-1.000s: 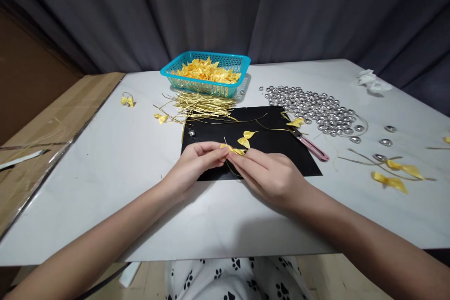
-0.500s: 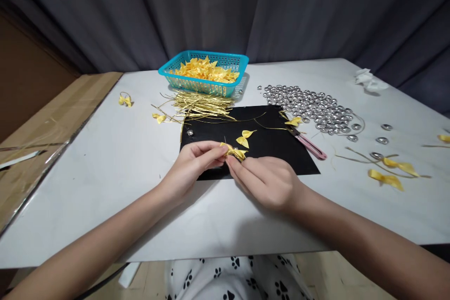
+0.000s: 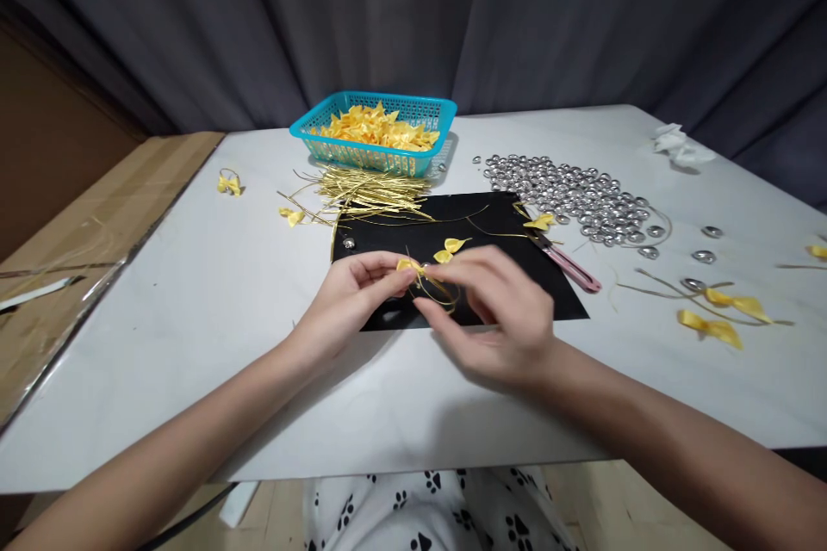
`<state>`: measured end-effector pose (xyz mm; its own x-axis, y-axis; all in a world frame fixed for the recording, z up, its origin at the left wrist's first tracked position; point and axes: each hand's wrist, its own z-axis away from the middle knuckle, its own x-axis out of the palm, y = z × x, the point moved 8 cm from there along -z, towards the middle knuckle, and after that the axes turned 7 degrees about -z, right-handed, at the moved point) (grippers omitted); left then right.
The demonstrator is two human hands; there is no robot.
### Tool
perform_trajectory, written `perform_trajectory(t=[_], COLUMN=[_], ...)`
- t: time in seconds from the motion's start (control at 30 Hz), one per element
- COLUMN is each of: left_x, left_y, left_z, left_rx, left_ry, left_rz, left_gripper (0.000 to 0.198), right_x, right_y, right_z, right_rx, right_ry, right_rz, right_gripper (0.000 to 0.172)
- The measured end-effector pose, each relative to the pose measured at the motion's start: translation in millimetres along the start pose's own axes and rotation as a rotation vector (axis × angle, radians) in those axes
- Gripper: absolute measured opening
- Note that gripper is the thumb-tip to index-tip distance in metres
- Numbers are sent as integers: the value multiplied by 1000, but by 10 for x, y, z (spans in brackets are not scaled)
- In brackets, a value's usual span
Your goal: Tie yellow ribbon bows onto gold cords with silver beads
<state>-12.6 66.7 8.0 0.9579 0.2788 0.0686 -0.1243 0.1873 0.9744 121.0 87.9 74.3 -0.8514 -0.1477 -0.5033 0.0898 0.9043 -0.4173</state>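
My left hand (image 3: 352, 297) pinches a small yellow ribbon bow (image 3: 407, 265) between thumb and fingertips, above the black sheet (image 3: 543, 275). From the bow a thin gold twist tie (image 3: 445, 303) curves in a loop to the right, and a silvery bead seems to sit by its middle, partly hidden. My right hand (image 3: 500, 310) is beside it with thumb and index finger spread apart, slightly blurred. Its index fingertip is at the bow's right side, touching or very near. Another yellow bow (image 3: 450, 250) lies on the sheet just behind my hands.
A blue basket (image 3: 371, 146) of yellow bows stands at the back, with a pile of gold ties (image 3: 375, 192) before it. Silver beads (image 3: 568, 194) spread to the right. Pink-handled scissors (image 3: 575, 267) lie on the sheet's right edge. Loose bows (image 3: 711, 327) lie far right, cardboard (image 3: 109, 207) left.
My right hand has opened, its thumb and index finger parting from their pinch at the bow. The gold loop now shows between them. My left hand keeps its hold, shifted slightly left.
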Motion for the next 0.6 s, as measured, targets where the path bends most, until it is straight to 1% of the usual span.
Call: perform_trajectory(t=[0.03,0.07,0.1,0.17,0.2,0.23,0.3,0.5,0.6], left_x=[-2,6,23,68,88,104,122,141,147], left_y=[4,2,-3,-19,-29,-41,-61,-99,-115], left_z=[2,6,12,27,34,41,50,51,48], left_rx=[6,5,1,-11,-20,-31,-53,-63,-60], left_ry=[6,1,-14,-53,-69,-79,-84,-74,-62], left_rz=[-21,-45,-71,-114,-125,-130,-130,-163,-203], left_gripper=[6,7,7,9,10,10,10,11,11], right_x=[-25,-10,48,239,322,374,403,429,445], right_y=[118,242,357,519,560,585,616,594,611], right_z=[-13,-15,-5,52,88,116,142,164,188], right_rx=[138,278,414,657,746,808,865,871,946], right_ry=[42,48,13,-139,-208,-248,-256,-250,-217], right_rz=[-101,-205,-312,-521,-610,-676,-727,-759,-802], right_gripper=[14,14,15,19,21,22,22,17,15])
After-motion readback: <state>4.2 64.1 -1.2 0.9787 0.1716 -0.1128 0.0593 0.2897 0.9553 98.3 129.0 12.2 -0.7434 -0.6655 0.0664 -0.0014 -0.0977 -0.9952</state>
